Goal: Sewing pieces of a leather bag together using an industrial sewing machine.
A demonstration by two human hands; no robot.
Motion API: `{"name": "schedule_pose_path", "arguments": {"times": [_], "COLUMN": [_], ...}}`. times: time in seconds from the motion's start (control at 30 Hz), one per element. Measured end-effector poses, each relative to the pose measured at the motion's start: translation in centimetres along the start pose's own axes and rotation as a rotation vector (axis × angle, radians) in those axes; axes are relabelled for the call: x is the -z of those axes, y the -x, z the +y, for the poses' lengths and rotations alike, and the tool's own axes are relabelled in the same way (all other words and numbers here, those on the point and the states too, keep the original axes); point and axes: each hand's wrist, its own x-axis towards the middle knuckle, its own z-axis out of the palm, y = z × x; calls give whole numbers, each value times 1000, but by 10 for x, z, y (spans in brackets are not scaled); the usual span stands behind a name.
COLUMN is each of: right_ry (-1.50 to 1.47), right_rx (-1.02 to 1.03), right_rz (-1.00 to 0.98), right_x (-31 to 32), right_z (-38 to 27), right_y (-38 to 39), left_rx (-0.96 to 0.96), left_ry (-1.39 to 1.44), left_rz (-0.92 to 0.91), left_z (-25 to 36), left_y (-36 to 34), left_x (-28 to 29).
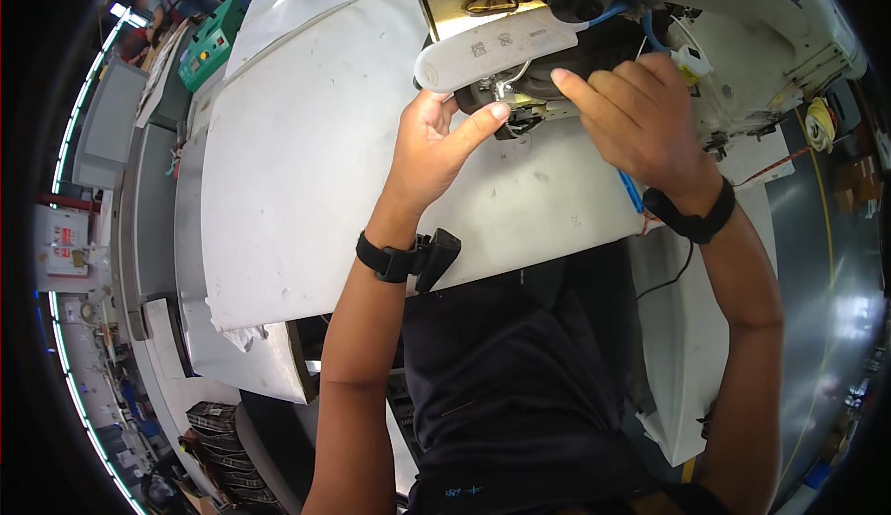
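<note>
The thumb of the left hand [427, 148] stretches up and to the right, parted from the fingers in a wide V; its tip lies by a bent, shiny metal lever [506, 83], while the other fingertips pass out of sight beneath a long white plastic bar with rounded ends [497, 49]. The right hand [645, 111] shows its back, with the fingers curled toward the palm and the thumb reaching left, its tip just beside a dark, rounded machine part [549, 81]. Whether either hand has hold of anything I cannot tell, as the left fingertips and the right palm are hidden; the left one perhaps rests against the dark part's underside.

That dark part and the lever sit between the two hands, below the white bar and near the front of a pale-bodied sewing machine [756, 37]. A blue cable [608, 16] leaves the bar's right end.

The left wrist is nearly straight, wrapped by a black fabric strap [374, 257] that carries a small black block [440, 260]. The right wrist wears a black band [694, 218], its forearm rising steeply and leaning inward. Just left of that band, a slim blue plastic rod [630, 190] shows at the edge of a broad white tabletop [297, 172].
</note>
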Motion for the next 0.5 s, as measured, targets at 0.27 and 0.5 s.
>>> {"name": "schedule_pose_path", "arguments": {"times": [0.27, 0.5], "right_ry": [45, -72], "right_rx": [13, 80], "right_rz": [-125, -219], "right_x": [-2, 2], "right_z": [-4, 5], "right_y": [-6, -16], "left_rx": [33, 62], "left_ry": [-2, -18], "left_rz": [-6, -20], "left_z": [5, 11], "left_y": [0, 0], "left_x": [1, 0]}}
